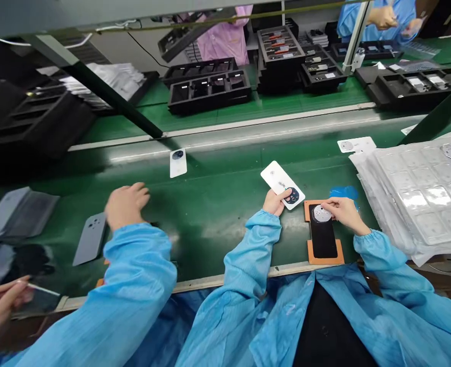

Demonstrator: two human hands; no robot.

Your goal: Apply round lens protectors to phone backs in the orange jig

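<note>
Holding a white card [280, 178] in the left hand [274, 203], closed on its lower end with the thumb laid over part of a dark camera print, slanted above the bench [210, 219] and left of the jig. Bringing the right hand's [342, 210] bunched fingertips to the edge of a white disc [321, 214]; unable to tell whether gripping it or only touching. Having that disc at the upper end of a black phone [323, 238], laid lengthwise on an orange jig [325, 260] at the near edge of the bench. Finding blue film [343, 191] just past the jig, partly behind the right hand, and clear trays [426, 186] stacked to the right. Spotting another card [364, 143] beyond the film and a third card [178, 167] farther left. Seeing, at the left, a co-worker's hand [126, 206], blurred, just beside a grey phone [91, 240], and a second hand [5, 303] with a white stick [45, 290]. Looking across to black trays [210, 106] on the far side.
</note>
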